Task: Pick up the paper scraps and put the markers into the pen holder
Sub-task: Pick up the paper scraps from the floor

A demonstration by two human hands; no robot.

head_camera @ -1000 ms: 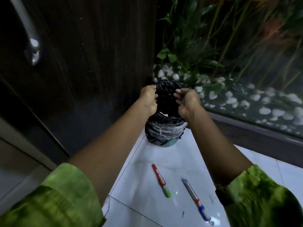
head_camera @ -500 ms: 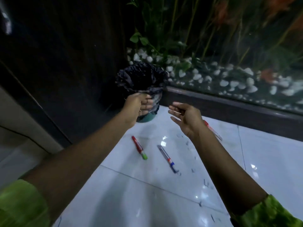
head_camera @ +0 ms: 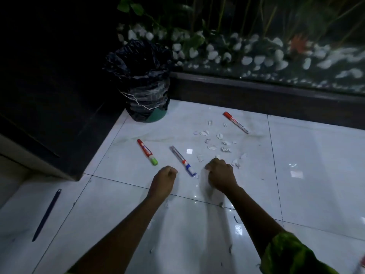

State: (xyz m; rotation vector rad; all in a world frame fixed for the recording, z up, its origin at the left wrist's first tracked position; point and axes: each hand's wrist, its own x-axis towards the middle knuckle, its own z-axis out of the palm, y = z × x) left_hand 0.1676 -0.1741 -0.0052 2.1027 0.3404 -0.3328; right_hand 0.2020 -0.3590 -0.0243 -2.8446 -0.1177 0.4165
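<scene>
Both hands had left the bin (head_camera: 142,86) and come down to the floor (head_camera: 296,194) — the left hand (head_camera: 165,175) off the bag and clenched, nothing showing in it, the right hand (head_camera: 221,173) curled at the near edge of the paper scraps (head_camera: 215,143). Whether it pinched one could not be told. Gathering looked about to begin. The blue marker (head_camera: 182,161) lay between the hands — just beside the left. No pen holder showed.

Left hand (head_camera: 165,176) and right hand (head_camera: 220,175) outstretched side by side, knuckles up, fingers curled under.
</scene>
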